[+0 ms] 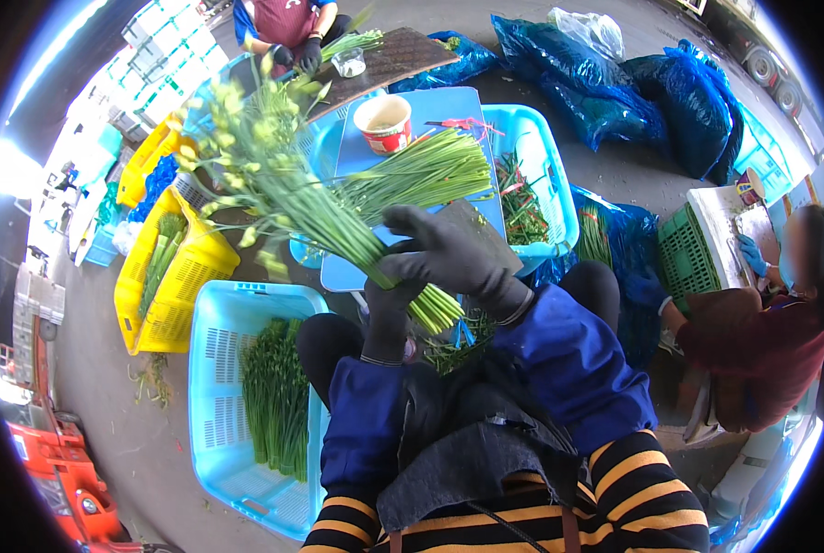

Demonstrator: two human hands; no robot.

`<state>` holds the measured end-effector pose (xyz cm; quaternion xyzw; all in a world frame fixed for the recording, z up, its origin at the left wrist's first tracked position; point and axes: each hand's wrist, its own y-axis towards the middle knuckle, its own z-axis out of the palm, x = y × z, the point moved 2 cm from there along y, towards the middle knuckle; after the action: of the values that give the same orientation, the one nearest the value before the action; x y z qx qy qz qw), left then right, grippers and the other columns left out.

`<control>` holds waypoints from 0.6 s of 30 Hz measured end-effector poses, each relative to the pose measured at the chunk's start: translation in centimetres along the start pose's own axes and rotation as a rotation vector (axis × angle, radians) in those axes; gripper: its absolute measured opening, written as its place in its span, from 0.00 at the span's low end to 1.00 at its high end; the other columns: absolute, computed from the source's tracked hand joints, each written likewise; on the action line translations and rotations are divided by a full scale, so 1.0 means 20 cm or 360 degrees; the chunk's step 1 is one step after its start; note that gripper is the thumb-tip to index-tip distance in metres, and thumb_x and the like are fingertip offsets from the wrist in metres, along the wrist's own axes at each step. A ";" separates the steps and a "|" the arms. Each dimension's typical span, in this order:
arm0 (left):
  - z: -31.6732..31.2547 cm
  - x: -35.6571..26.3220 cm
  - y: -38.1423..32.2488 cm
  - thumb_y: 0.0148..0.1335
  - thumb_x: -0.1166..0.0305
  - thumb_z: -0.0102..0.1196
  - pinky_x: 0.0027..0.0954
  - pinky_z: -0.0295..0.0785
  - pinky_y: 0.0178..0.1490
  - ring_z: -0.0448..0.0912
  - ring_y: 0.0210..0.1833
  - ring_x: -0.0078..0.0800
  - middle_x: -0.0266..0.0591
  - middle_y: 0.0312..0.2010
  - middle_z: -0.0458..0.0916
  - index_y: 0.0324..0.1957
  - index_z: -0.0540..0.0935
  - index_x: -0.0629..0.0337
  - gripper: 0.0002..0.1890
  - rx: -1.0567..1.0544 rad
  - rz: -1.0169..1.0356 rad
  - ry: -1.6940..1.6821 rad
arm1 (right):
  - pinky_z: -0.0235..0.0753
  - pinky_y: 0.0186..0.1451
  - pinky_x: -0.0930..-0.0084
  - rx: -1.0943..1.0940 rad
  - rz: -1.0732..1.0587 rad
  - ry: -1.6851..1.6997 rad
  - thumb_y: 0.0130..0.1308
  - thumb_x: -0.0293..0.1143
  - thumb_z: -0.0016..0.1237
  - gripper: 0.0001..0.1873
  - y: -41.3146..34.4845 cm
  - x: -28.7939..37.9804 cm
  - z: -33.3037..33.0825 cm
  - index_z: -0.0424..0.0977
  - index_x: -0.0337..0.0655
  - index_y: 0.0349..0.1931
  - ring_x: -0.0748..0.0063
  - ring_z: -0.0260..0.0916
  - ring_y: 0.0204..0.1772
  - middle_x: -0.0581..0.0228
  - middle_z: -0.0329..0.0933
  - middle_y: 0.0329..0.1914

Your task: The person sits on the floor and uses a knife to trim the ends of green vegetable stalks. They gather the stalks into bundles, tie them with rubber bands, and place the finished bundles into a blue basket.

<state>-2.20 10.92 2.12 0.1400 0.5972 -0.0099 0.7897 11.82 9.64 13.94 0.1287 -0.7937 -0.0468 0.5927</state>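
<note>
My left hand (389,304), in a dark glove, is closed around a bunch of flowering chives (342,238). The stems slant up to the left, and their pale yellow-green flower heads are blurred. Cut stem ends stick out below my grip. Against the bunch, just above my left hand, is my gloved right hand (446,256) with its fingers apart. Beyond the held bunch, a pile of green stems (432,166) lies on a blue board (453,107). A dark flat block (484,238) sits partly behind my right hand. Some blue ties (462,333) show below the stem ends.
A light blue crate (208,442) on my left holds green bunches. Another crate (557,186) holds trimmings. A red-and-white paper tub (383,124) and red-handled scissors (463,124) rest on the board. Co-workers sit ahead (284,27) and to the right (751,359). Blue bags (591,90) stand behind.
</note>
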 end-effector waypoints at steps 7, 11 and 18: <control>-0.04 0.16 -0.17 0.65 0.79 0.53 0.43 0.79 0.55 0.81 0.44 0.36 0.40 0.40 0.80 0.51 0.76 0.60 0.13 -0.0273 -0.0715 -0.1355 | 0.79 0.45 0.66 -0.0008 0.0000 -0.0482 0.62 0.32 0.60 0.13 -0.44 -0.34 0.06 0.80 0.37 0.45 0.56 0.82 0.42 0.53 0.83 0.40; 0.02 0.18 -0.21 0.64 0.79 0.54 0.45 0.77 0.58 0.81 0.42 0.35 0.41 0.38 0.79 0.48 0.76 0.61 0.11 -0.0349 -0.0798 -0.1372 | 0.78 0.43 0.63 -0.0153 0.0064 -0.0694 0.62 0.32 0.58 0.08 -0.55 -0.33 0.10 0.82 0.39 0.39 0.52 0.80 0.40 0.55 0.82 0.37; 0.05 0.02 -0.24 0.62 0.77 0.55 0.44 0.77 0.54 0.79 0.42 0.37 0.41 0.37 0.78 0.51 0.74 0.61 0.14 -0.0206 -0.0785 -0.1335 | 0.78 0.46 0.62 0.0145 -0.0218 -0.0635 0.59 0.33 0.59 0.10 -0.44 -0.22 -0.05 0.82 0.40 0.39 0.54 0.80 0.44 0.59 0.82 0.41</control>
<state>-1.95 6.21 1.00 -0.0710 0.2425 -0.2151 0.9433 15.24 2.32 8.19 0.1973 -0.8860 -0.0755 0.4128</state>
